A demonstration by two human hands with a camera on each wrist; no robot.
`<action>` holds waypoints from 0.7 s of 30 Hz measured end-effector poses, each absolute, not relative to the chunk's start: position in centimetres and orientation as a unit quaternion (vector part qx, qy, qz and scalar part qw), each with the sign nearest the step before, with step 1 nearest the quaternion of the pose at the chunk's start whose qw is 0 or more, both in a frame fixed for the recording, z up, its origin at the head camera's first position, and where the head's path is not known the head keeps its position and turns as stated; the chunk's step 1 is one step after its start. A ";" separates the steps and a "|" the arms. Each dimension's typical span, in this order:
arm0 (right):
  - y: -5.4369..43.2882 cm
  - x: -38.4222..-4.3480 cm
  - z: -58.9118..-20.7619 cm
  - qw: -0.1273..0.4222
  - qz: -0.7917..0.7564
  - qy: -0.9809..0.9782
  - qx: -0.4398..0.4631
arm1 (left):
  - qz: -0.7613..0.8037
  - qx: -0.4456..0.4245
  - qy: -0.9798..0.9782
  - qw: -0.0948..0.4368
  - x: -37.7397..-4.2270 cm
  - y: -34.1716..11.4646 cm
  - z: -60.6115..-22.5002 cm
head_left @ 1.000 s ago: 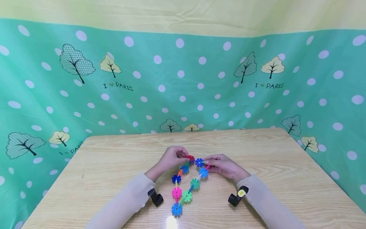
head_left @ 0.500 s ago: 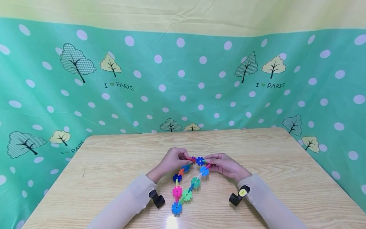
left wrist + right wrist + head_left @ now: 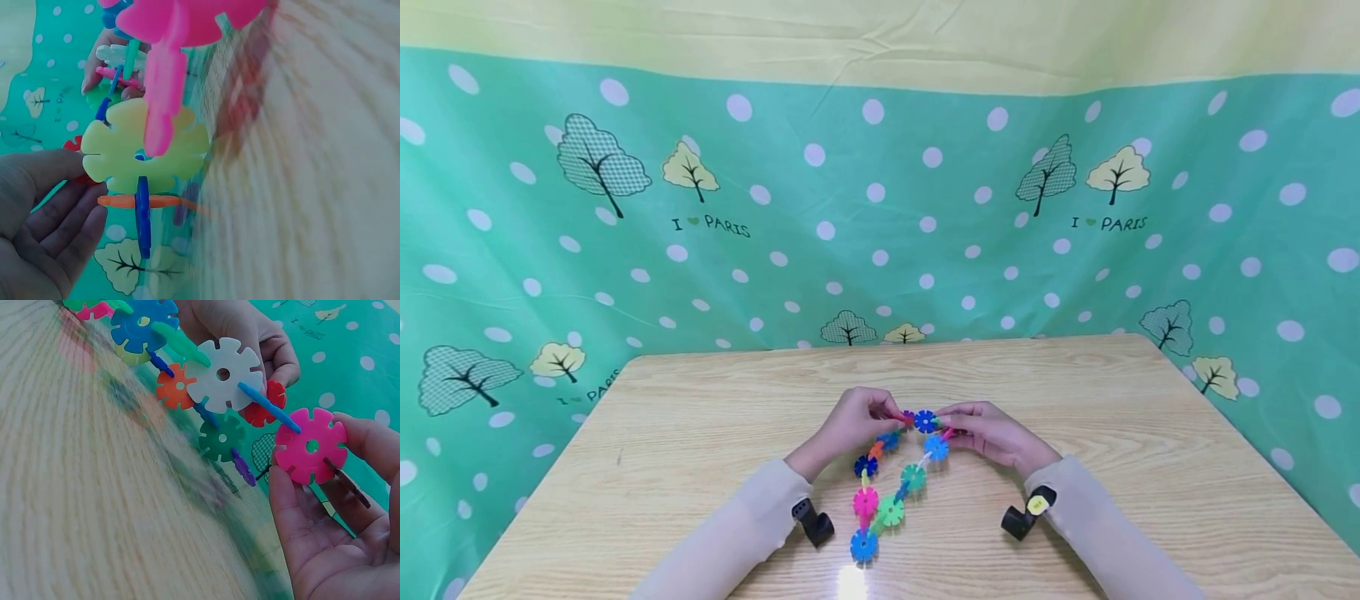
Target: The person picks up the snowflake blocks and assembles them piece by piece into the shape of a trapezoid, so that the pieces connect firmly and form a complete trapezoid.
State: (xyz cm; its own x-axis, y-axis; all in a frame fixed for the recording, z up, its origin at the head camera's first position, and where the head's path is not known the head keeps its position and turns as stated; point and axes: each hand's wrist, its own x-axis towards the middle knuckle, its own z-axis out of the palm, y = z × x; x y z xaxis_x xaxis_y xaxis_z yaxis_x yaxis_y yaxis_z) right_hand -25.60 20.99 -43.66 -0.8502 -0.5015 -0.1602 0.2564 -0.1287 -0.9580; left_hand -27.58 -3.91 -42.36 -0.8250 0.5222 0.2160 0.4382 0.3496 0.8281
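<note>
A chain of notched plastic discs in many colours bends into a narrow loop on the table, with a blue disc (image 3: 864,547) at its near end. My left hand (image 3: 852,423) pinches a red disc (image 3: 275,403) at the far end of the loop's left side. Right beside that red disc, in the head view, is a dark blue disc (image 3: 926,422). Fingers and thumb of my right hand (image 3: 992,435) hold a pink disc (image 3: 310,445) by its rim, clearly seen in the right wrist view. A yellow disc (image 3: 119,144) partly hides the red one in the left wrist view.
The loop lies on a wood-grain table (image 3: 700,417). Behind the table hangs a green dotted curtain (image 3: 880,225) printed with trees. Black wrist cameras (image 3: 817,527) stick out from both sleeves, close to either side of the chain.
Over the past second my left hand has shifted slightly right, bringing the red disc up beside the dark blue one and turning it more edge-on. My right hand stays nearly still.
</note>
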 end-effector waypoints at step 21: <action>18.9 -24.7 -42.8 0.096 -0.593 0.796 -0.076 | 0.490 0.306 0.817 0.005 -27.0 -3.4 -42.3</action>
State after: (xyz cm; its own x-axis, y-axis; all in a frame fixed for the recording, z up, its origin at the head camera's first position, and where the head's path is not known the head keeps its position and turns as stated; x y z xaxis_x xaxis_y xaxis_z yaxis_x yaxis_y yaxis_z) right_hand -24.69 18.88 -42.85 -0.9700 -0.2346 -0.0639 -0.0057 0.2846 -0.9586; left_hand -27.03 -3.36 -42.26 -0.8133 0.5040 0.2908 0.4939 0.3336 0.8030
